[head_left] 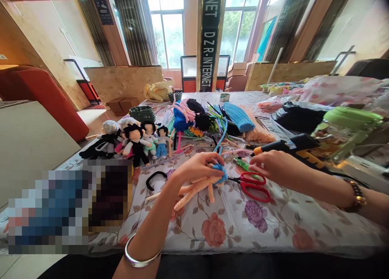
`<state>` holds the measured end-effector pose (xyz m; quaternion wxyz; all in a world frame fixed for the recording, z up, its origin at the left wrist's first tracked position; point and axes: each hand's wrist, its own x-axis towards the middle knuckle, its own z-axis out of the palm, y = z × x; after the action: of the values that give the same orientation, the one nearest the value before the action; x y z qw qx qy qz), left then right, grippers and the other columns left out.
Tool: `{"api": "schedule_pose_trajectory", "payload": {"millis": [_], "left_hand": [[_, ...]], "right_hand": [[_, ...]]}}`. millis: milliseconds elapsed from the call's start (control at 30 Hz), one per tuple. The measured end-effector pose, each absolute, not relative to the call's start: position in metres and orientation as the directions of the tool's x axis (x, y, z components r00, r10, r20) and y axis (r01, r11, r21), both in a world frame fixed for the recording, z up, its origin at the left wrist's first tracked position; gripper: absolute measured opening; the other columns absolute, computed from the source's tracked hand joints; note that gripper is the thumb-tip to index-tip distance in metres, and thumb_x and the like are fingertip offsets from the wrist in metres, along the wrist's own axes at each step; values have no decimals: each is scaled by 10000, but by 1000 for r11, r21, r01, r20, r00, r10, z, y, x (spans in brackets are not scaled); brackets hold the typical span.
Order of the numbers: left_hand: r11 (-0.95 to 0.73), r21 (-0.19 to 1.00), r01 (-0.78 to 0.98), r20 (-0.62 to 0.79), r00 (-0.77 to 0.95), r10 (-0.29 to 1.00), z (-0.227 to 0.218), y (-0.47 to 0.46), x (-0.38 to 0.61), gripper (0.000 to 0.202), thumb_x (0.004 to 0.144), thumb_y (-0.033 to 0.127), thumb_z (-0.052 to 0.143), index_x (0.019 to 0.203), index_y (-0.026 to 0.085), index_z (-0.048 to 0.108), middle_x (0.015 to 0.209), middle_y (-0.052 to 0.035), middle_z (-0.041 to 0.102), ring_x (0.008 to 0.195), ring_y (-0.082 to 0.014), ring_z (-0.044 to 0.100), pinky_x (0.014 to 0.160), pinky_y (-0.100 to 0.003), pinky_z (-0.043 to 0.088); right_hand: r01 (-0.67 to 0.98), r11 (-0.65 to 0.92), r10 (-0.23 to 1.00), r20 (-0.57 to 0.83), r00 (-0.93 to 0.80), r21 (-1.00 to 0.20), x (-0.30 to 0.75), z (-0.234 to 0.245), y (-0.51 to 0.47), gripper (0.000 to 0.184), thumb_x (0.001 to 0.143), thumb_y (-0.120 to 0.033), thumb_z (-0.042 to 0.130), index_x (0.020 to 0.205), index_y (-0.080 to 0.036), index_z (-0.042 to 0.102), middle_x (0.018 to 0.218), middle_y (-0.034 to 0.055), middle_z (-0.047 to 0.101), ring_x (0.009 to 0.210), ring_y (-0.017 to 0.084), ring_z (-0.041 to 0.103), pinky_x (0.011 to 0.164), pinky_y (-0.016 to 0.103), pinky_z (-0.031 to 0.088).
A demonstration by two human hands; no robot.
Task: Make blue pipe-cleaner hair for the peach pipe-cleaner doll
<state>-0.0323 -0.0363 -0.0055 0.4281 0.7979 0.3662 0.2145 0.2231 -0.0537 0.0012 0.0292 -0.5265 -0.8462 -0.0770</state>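
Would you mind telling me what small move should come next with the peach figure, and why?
Probably the right hand should grasp the green-handled tool under its fingertips: the left hand already holds the peach pipe-cleaner figure by its blue top, above the tablecloth.

dark pillar banner (209, 36) reading "D.Z.R-INTERNET", blue wall sign (103, 11) perhaps illegible

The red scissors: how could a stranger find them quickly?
Look at the floral tablecloth near the front edge. Between the left hand holding a peach pipe-cleaner figure and the right hand lie the red scissors, the only red-handled tool there.
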Motion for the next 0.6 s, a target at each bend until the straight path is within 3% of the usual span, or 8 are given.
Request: {"api": "schedule_pose_trajectory", "payload": {"millis": [233,400,500,600], "left_hand": [[-398,801,447,42,621,782,-5,-37,-29,253,700,308,640,905,159,653,775,4,587,701,-117,497,614,-202,372],[-374,810,452,24,612,791,-5,-37,-29,281,679,313,671,908,151,660,741,8,575,676,-111,483,598,-201,366],[-372,814,446,34,604,797,-5,-38,-29,277,681,320,675,901,151,661,739,7,578,669,-109,490,589,-199,369],[-379,799,468,43,584,811,-5,-38,-28,259,688,331,670,874,151,667,706,8,567,648,-109,481,560,-198,360]], "right_hand": [[896,418,902,50,-429,147,216,-17,-34,267,867,-354,496,758,-171,658,741,93,701,679,230,669,531,272,375],[886,421,900,30,-435,197,208,-22,-32,221,873,-310,483,799,-144,609,845,147,700,825,280,673,605,299,418],[882,449,883,85,-463,143,210,-21,-29,186,881,-295,465,863,-139,564,863,155,684,830,285,665,637,314,423],[896,444,881,189,-434,-12,208,-19,-26,121,880,-280,455,880,-167,498,833,122,667,772,263,653,626,310,414]]}}
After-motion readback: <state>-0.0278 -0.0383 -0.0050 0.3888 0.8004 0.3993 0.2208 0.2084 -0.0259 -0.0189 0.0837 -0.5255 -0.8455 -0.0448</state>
